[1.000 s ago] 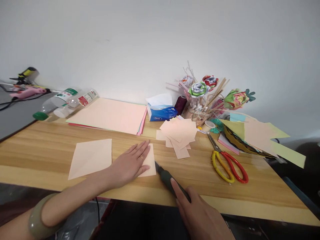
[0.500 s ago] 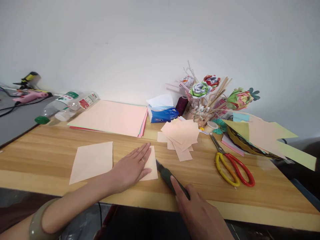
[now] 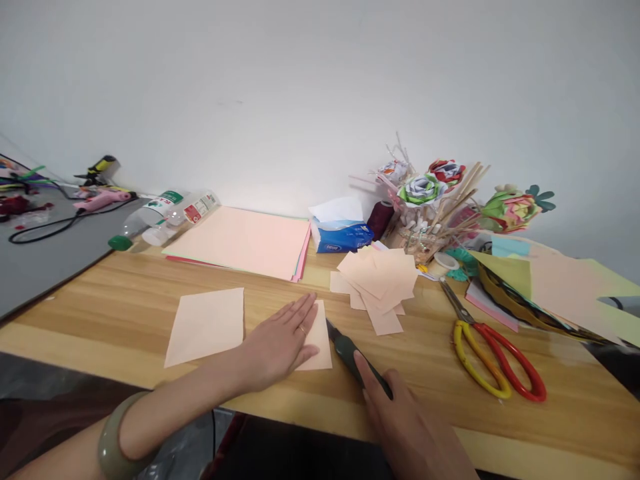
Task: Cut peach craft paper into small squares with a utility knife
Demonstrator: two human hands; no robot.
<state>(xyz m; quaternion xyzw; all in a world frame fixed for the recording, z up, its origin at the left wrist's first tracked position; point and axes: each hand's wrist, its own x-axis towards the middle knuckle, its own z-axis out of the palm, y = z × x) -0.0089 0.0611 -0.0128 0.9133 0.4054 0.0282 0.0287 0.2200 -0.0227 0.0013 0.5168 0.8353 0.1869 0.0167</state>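
Observation:
My left hand (image 3: pixel 280 343) lies flat, fingers stretched out, on a piece of pale pink paper (image 3: pixel 323 343), covering most of it. In my right hand (image 3: pixel 400 413) is a utility knife (image 3: pixel 353 355) with a dark green handle; my index finger runs along its top. Its blade tip is beside the right edge of that paper, and I cannot tell whether the two touch. Left of my left hand lies a pale pink paper square (image 3: pixel 207 327). A loose pile of small pink paper pieces (image 3: pixel 383 277) sits beyond the knife.
Scissors (image 3: pixel 493 353) with yellow and red handles lie at right. Behind are a stack of coloured sheets (image 3: pixel 245 240), a tissue pack (image 3: pixel 343 235), plastic bottles (image 3: pixel 155 213) and paper flowers (image 3: pixel 423 190). A basket with paper (image 3: pixel 560 287) stands far right, a pink glue gun (image 3: pixel 105 199) far left.
The whole view has shifted, so everything on the table appears farther right. My left hand stays pressed on the paper and the utility knife stays beside its edge.

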